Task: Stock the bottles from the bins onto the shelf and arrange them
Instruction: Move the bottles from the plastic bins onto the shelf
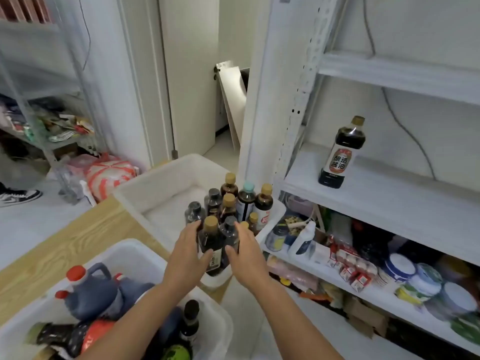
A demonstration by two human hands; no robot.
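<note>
Bottles (245,203) crowd the far bin's (135,193) corner; left hand (187,258) grasps the nearest tan-capped bottle (211,240), right hand (248,258) the black-capped bottle (230,231)

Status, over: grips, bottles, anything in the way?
Left grip holds tan-capped bottle in white bin. Right grip holds black-capped bottle beside it. Other bottles crowd behind them. One soy sauce bottle stands on shelf.
</note>
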